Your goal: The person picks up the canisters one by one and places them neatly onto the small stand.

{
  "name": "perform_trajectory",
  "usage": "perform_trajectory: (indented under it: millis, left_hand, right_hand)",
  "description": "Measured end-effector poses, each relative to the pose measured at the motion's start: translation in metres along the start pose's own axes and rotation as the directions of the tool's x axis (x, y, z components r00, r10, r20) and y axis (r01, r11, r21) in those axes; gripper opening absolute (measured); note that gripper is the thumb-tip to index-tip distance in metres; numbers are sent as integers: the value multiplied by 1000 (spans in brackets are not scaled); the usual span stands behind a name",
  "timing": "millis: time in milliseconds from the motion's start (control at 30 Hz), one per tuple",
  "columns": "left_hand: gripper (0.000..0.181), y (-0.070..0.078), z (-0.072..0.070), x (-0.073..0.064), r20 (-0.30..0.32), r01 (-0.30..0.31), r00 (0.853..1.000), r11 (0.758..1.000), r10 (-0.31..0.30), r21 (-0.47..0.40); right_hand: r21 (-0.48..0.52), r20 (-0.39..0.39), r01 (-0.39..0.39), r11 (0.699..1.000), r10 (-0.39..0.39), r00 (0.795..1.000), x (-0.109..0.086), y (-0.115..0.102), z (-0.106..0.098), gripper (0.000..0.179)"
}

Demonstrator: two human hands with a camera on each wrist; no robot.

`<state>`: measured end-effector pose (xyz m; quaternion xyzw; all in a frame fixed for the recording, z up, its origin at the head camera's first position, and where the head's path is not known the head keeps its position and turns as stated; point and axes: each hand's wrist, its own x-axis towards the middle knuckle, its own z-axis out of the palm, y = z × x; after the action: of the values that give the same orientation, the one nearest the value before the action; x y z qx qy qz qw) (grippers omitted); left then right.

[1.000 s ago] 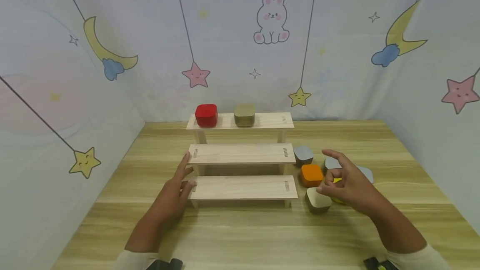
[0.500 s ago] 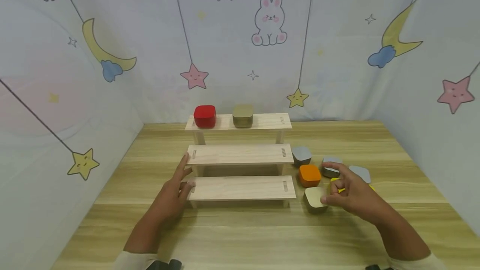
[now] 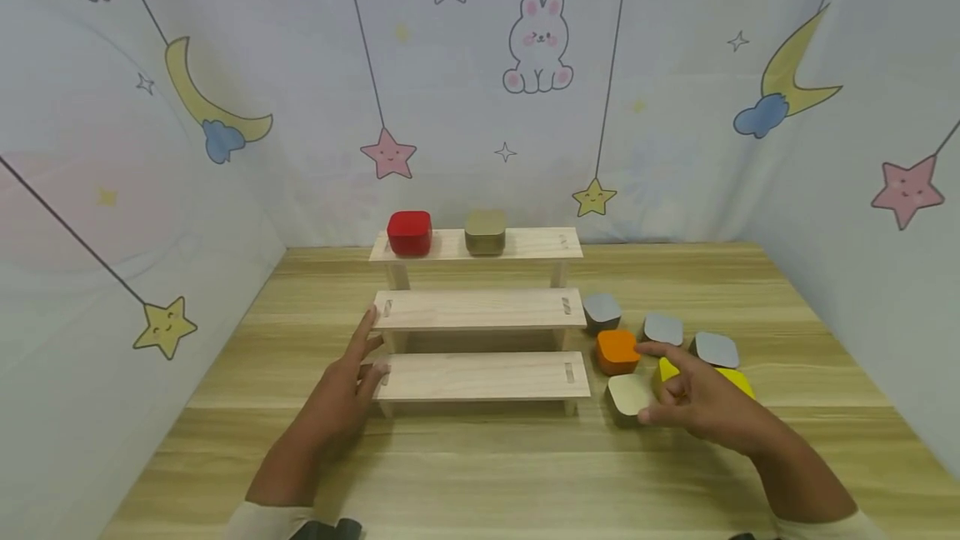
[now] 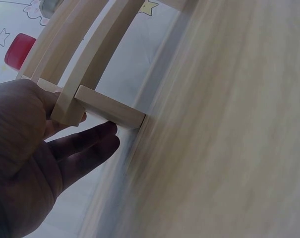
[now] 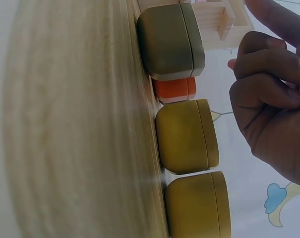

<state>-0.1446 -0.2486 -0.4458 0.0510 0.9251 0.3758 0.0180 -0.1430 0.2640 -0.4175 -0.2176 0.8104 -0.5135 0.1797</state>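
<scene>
A three-tier wooden step shelf [image 3: 480, 307] stands mid-table. My left hand [image 3: 341, 394] grips its left end, thumb over the bottom board and fingers lower down against the leg [image 4: 112, 108]. My right hand [image 3: 697, 402] hangs over the loose lidded tins and holds nothing. Its index finger points out straight beside the orange tin [image 3: 617, 351], and its thumb tip overlaps the cream-topped tin [image 3: 628, 394]; the other fingers are curled. In the right wrist view, the hand is apart from the olive-sided tin [image 5: 169, 42] and two yellow tins [image 5: 183, 136].
On the top board sit a red tin [image 3: 409, 233] and a khaki tin [image 3: 485, 232]. Three grey-topped tins [image 3: 662, 328] lie behind the orange and yellow ones. A printed cloth backdrop [image 3: 465, 90] walls in the back and sides.
My right hand has come down, its index finger dropping from behind the orange tin to beside it. More of the grey and yellow tins now shows. The left hand stays at the shelf.
</scene>
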Motion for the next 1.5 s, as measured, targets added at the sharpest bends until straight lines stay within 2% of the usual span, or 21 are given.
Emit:
perform_trajectory:
  millis: [233, 667, 1067, 1333, 1500]
  left_hand:
    - [92, -1, 0, 0, 1, -11, 1000, 1000, 11, -1]
    - [91, -2, 0, -1, -9, -35, 999, 999, 35, -21]
    - [92, -2, 2, -1, -7, -30, 1000, 999, 30, -9]
    - [92, -2, 1, -2, 0, -19, 1000, 1000, 19, -11]
    - [91, -1, 0, -3, -7, -43, 999, 999, 43, -1]
  right_hand:
    - [-11, 35, 10, 1000, -10, 999, 0, 2, 0, 93]
    - [16, 114, -45, 999, 43, 993, 0, 10, -2, 85]
    - [-19, 116, -69, 997, 70, 991, 1, 15, -3, 85]
    - [-41, 91, -77, 996, 80, 993, 2, 18, -3, 87]
    - [-120, 59, -59, 991, 67, 996, 1, 17, -2, 86]
